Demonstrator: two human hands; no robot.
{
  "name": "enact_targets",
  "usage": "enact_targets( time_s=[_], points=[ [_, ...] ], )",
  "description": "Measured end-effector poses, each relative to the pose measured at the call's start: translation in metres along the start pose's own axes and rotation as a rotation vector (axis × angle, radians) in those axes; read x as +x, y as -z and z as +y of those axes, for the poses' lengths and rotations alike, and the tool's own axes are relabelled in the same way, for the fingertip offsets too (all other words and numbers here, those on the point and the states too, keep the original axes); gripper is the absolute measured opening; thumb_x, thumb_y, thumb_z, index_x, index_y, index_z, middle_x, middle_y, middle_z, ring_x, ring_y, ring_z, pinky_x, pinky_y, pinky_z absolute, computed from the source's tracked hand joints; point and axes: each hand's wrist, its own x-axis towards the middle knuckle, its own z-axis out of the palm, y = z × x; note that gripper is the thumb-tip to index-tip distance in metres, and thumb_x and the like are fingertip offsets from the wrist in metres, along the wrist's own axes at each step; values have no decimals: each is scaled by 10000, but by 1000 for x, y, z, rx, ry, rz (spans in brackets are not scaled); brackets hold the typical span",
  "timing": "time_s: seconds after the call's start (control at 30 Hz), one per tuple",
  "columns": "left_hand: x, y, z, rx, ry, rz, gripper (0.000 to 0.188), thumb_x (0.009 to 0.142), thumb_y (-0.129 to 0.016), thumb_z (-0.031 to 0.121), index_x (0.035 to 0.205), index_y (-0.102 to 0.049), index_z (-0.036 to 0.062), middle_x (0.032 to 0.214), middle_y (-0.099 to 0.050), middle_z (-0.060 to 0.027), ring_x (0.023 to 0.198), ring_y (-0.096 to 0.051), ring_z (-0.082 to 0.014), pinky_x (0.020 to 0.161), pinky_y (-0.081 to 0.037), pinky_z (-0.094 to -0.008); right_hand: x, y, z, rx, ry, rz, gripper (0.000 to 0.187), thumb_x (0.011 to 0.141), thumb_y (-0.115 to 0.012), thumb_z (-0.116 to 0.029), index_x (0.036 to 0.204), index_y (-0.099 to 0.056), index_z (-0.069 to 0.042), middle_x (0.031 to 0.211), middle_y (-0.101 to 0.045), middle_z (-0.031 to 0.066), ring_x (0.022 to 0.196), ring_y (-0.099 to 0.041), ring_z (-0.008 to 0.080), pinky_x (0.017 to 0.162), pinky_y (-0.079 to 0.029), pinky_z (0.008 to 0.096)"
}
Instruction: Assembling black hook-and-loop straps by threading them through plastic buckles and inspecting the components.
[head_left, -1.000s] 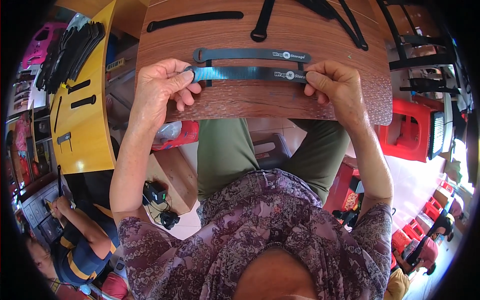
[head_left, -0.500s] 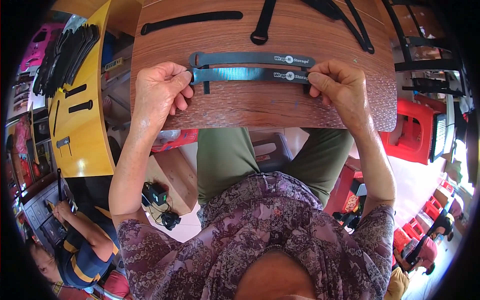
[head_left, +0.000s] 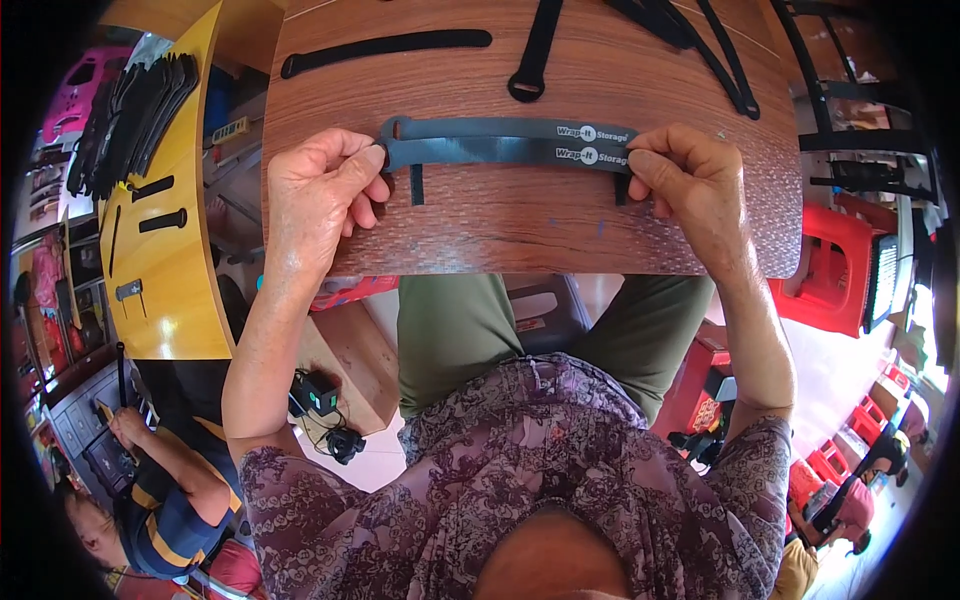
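My left hand pinches the left looped end of a dark grey cable strap. At its right end, the fingertips of my right hand are closed on the same strap, which is stretched level between both hands. A second grey strap with an eyelet at its left end lies just beyond and parallel, touching or slightly overlapped by the first. Both carry white print near the right. Two short black strips stick out from under the straps, one by each hand.
Several black straps lie at the far side of the brown wooden table. To the left, a yellow board bears a stack of black straps. A red plastic stool stands at right. A co-worker sits at lower left.
The held strap has come closer to the one beyond it, narrowing the gap between them. Both hands keep their pinch. The whole view has shifted slightly.
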Motion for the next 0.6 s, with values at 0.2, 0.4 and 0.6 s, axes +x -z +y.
enact_targets(
  time_s=[0.2, 0.4, 0.6],
  points=[
    [5, -2, 5, 20, 19, 8, 97, 853, -599, 85, 823, -649, 7, 596, -598, -36, 412, -469, -42, 367, -312, -170, 3, 0, 1, -10, 16, 12, 89, 834, -593, -58, 849, -635, 19, 618, -593, 23, 541, -498, 53, 485, -393, 206],
    [9, -3, 11, 58, 80, 3, 103, 847, -597, 78, 817, -647, -6, 582, -595, -49, 398, -464, -53, 359, -300, -179, 5, -1, 2, -31, 28, 8, 97, 834, -590, -62, 837, -638, 21, 609, -586, 20, 542, -499, 54, 486, -391, 212],
    [11, -7, 12, 63, 105, -4, 116, 846, -594, 90, 808, -646, -7, 575, -593, -50, 385, -462, -58, 349, -290, -180, 5, 0, 2, -31, 26, 19, 97, 826, -588, -59, 819, -636, 25, 605, -583, 17, 542, -499, 57, 484, -388, 218]
  ],
)
